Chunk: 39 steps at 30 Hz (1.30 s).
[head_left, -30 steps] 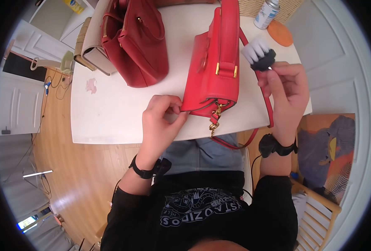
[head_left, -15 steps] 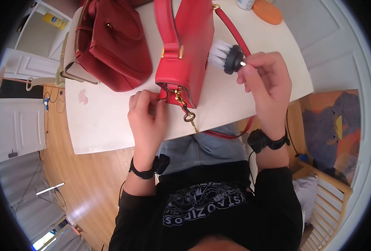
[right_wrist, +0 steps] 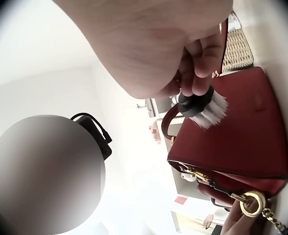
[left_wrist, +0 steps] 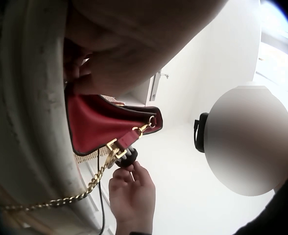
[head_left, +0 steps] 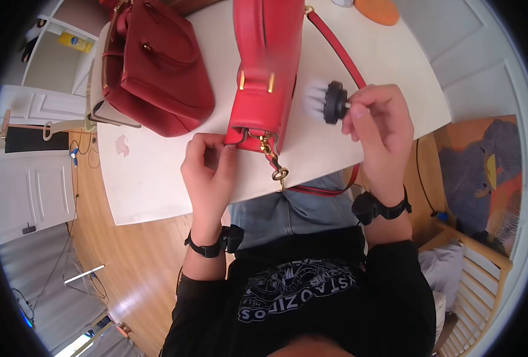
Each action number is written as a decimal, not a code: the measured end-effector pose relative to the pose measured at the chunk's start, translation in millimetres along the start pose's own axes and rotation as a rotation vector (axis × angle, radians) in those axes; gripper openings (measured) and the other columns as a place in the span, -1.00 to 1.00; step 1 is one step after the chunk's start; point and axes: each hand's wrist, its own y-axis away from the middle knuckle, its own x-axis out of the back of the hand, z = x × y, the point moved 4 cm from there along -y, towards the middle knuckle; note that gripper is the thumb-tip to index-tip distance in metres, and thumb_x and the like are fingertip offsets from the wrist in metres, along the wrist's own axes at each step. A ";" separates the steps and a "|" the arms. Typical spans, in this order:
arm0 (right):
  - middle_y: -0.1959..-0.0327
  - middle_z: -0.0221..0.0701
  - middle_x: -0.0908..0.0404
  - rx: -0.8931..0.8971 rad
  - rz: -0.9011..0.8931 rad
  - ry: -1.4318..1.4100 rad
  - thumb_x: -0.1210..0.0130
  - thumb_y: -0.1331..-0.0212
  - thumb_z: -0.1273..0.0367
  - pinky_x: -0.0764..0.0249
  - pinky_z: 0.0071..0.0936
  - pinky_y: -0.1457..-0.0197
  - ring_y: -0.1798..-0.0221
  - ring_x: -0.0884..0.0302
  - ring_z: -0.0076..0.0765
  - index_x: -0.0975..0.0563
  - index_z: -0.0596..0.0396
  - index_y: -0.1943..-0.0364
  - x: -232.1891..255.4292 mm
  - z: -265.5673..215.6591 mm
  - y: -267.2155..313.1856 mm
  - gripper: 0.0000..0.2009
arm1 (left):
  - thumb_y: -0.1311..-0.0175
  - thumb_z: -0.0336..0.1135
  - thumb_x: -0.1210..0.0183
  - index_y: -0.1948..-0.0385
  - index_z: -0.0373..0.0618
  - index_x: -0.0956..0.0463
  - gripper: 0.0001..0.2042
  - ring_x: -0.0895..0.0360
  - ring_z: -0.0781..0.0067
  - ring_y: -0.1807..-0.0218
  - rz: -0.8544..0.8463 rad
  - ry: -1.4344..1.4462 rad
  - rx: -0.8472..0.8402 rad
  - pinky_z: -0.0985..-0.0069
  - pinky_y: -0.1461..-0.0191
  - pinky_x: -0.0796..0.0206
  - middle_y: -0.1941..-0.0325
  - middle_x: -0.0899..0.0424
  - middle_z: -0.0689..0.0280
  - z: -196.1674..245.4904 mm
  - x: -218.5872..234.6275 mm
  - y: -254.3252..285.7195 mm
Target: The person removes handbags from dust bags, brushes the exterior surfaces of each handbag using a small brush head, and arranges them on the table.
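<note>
A red handbag [head_left: 258, 110] stands on the white table with its narrow end toward the person. My left hand [head_left: 209, 172] pinches its lower near corner between thumb and fingers. In my right hand [head_left: 383, 128] is a round black brush [head_left: 335, 102] with white bristles, gripped by its thin metal shank. The bristles point at the bag's right side, blurred in the head view; in the right wrist view the brush head [right_wrist: 203, 105] overlaps the bag's broad panel [right_wrist: 237, 127]. A gold clasp and ring [head_left: 280, 174] hang at the near end, with a chain [left_wrist: 78, 196] below.
A darker red handbag [head_left: 168, 77] stands to the left, with a pale bag behind it. The red strap [head_left: 335, 44] loops across the table's right side and over the front edge. An orange oval pad [head_left: 378, 11] lies at the far right.
The handbag has shifted left in the head view and turned, its end now facing the person more. The brush has moved left and down, turning its bristles sideways toward the bag. The camera view shifted too.
</note>
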 end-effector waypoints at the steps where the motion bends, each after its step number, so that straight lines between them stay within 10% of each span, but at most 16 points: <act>1: 0.28 -0.44 -0.65 0.012 0.001 -0.005 -0.21 -0.40 0.60 -0.50 -0.61 0.24 0.29 -0.63 -0.61 -0.53 0.20 0.13 -0.2 -0.8 1.4 -0.91 | -0.39 -0.54 -0.28 0.17 -0.24 -0.58 -0.92 -0.52 0.57 0.26 -0.003 0.122 0.069 0.61 0.13 -0.36 0.30 -0.62 0.34 -1.2 1.2 -2.7; 10: 0.33 -0.40 -0.67 -0.111 -0.349 0.230 -0.27 -0.32 0.57 -0.52 -0.58 0.27 0.35 -0.63 -0.53 -0.57 0.19 0.16 -14.0 34.1 20.5 -0.89 | -0.48 -0.57 -0.16 0.11 -0.22 -0.47 -0.92 -0.47 0.72 0.27 -0.030 -0.003 -0.027 0.66 0.13 -0.35 0.26 -0.56 0.45 -0.5 2.2 -6.7; 17: 0.24 -0.44 -0.61 0.058 -0.078 0.057 -0.22 -0.36 0.62 -0.47 -0.61 0.17 0.26 -0.57 -0.61 -0.56 0.20 0.14 6.2 -5.6 5.4 -0.90 | -0.42 -0.62 -0.18 0.16 -0.24 -0.50 -0.91 -0.50 0.64 0.31 0.008 -0.142 -0.098 0.62 0.15 -0.37 0.24 -0.56 0.36 6.2 2.2 -7.3; 25: 0.30 -0.43 -0.66 0.000 -0.367 0.309 -0.28 -0.30 0.60 -0.47 -0.60 0.26 0.35 -0.58 -0.61 -0.60 0.17 0.20 -20.8 25.3 16.1 -0.90 | -0.39 -0.64 -0.18 0.19 -0.28 -0.49 -0.92 -0.52 0.60 0.30 0.036 -0.099 -0.101 0.60 0.15 -0.38 0.23 -0.55 0.32 8.6 -1.6 -6.8; 34: 0.22 -0.41 -0.70 0.079 0.091 0.127 -0.23 -0.42 0.56 -0.46 -0.63 0.26 0.24 -0.66 -0.57 -0.60 0.21 0.03 3.4 -18.7 -21.2 -0.87 | -0.31 -0.63 -0.24 0.21 -0.26 -0.52 -0.88 -0.53 0.34 0.29 0.054 -0.070 -0.130 0.48 0.27 -0.35 0.21 -0.53 0.20 9.8 0.7 -6.5; 39: 0.17 -0.36 -0.71 0.000 -0.044 0.179 -0.20 -0.46 0.56 -0.51 -0.60 0.20 0.10 -0.75 -0.48 -0.59 0.22 0.00 -9.5 2.4 -24.8 -0.88 | -0.28 -0.63 -0.24 0.22 -0.26 -0.51 -0.88 -0.57 0.31 0.27 0.071 -0.079 -0.121 0.44 0.25 -0.39 0.21 -0.54 0.19 8.5 4.3 -7.8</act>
